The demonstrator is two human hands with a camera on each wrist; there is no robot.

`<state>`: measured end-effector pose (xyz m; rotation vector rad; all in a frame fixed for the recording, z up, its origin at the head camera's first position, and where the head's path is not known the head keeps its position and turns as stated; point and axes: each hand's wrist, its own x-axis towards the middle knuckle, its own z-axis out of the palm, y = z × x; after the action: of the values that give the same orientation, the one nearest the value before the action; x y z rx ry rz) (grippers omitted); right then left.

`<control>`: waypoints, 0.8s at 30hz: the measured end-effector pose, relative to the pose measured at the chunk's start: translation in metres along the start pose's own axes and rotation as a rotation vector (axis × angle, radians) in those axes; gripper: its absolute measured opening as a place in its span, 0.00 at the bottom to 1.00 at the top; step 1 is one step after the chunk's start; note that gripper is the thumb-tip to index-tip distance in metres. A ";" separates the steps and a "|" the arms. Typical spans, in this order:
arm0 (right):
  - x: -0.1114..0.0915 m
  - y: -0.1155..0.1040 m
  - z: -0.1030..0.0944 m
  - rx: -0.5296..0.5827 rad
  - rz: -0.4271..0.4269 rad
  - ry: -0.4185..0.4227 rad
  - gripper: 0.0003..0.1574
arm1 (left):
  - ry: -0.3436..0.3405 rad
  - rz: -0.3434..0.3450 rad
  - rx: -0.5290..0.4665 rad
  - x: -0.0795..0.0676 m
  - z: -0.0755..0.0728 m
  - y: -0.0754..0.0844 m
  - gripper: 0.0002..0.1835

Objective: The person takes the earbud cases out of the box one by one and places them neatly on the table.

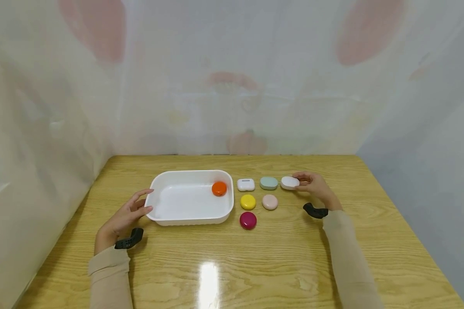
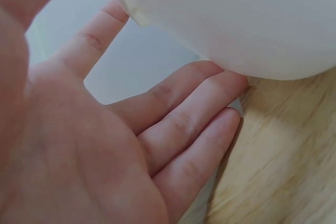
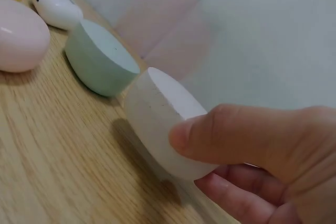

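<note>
My right hand (image 1: 313, 185) pinches a white oval case (image 1: 290, 183) between thumb and fingers at the right end of the back row. In the right wrist view this case (image 3: 163, 124) tilts a little above the table, over its shadow. Beside it sits a pale green oval case (image 1: 268, 183). My left hand (image 1: 125, 214) touches the left end of a white rectangular tub (image 1: 193, 222), its fingers mostly straight against the wall and rim. A round orange case (image 1: 218, 189) lies inside the tub near its right end.
Between tub and green case lies a white earbud case (image 1: 245, 185). In front are a round yellow case (image 1: 248, 202), a pale pink one (image 1: 270, 202) and a dark magenta one (image 1: 248, 220). A pale curtain (image 1: 232, 120) hangs behind the wooden table (image 1: 278, 266).
</note>
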<state>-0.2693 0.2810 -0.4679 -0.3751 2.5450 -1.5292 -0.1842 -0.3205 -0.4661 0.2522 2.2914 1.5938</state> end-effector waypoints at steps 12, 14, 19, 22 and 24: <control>0.006 0.006 -0.003 -0.006 0.007 -0.041 0.31 | 0.000 0.008 -0.001 0.003 -0.001 -0.005 0.32; 0.006 0.006 -0.002 -0.004 0.003 -0.044 0.31 | -0.001 0.005 -0.004 0.002 -0.001 -0.004 0.32; 0.003 0.005 0.000 -0.008 0.015 -0.035 0.32 | 0.001 -0.004 -0.014 0.001 -0.001 -0.002 0.32; -0.002 -0.001 0.000 -0.039 0.022 -0.011 0.33 | 0.004 -0.011 -0.007 0.001 -0.001 -0.001 0.33; -0.006 -0.007 0.002 -0.074 0.017 0.018 0.33 | 0.005 -0.016 0.006 0.001 0.000 -0.001 0.33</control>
<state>-0.2620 0.2783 -0.4625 -0.3490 2.6173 -1.4428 -0.1854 -0.3208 -0.4671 0.2309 2.2958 1.5818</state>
